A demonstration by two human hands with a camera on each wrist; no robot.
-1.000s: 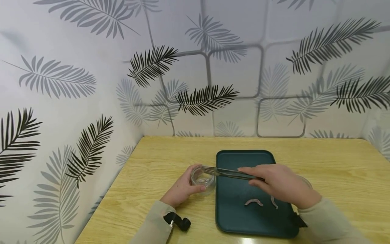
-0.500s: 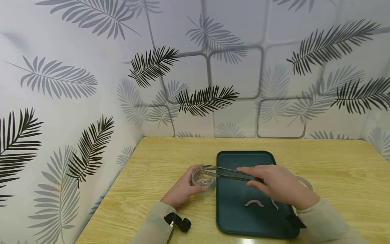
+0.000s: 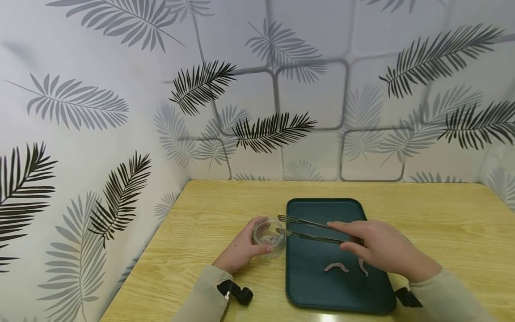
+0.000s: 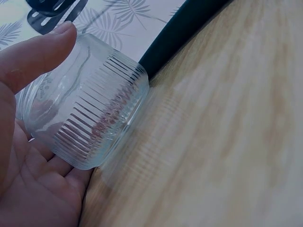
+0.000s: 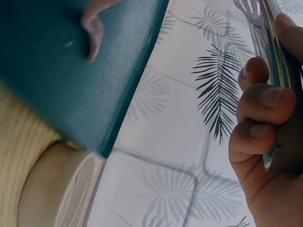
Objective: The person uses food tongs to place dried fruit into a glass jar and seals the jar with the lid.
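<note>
My left hand (image 3: pixel 237 250) grips a small clear glass jar (image 3: pixel 268 246), thumb and fingers on opposite sides of it. Through the ribbed wall in the left wrist view, something reddish (image 4: pixel 111 116) shows low inside the jar. My right hand (image 3: pixel 384 250) holds metal tongs (image 3: pixel 310 236) by the arms. The slotted tips are spread apart, with nothing between them, just right of the jar's rim and over the left edge of a dark green tray (image 3: pixel 322 293). Two thin pinkish strips, one curved (image 3: pixel 336 266) and one more upright (image 3: pixel 363 267), lie on the tray below the tongs.
A round container (image 5: pixel 52 184) stands by the tray's edge in the right wrist view; my right hand mostly hides it from the head view. The wooden table (image 3: pixel 225 201) meets leaf-patterned walls (image 3: pixel 257 89) at the back and left.
The tongs' tips were together over the jar's mouth; they have spread and moved right, off the jar, with my right hand. My left hand and the jar have stayed in place.
</note>
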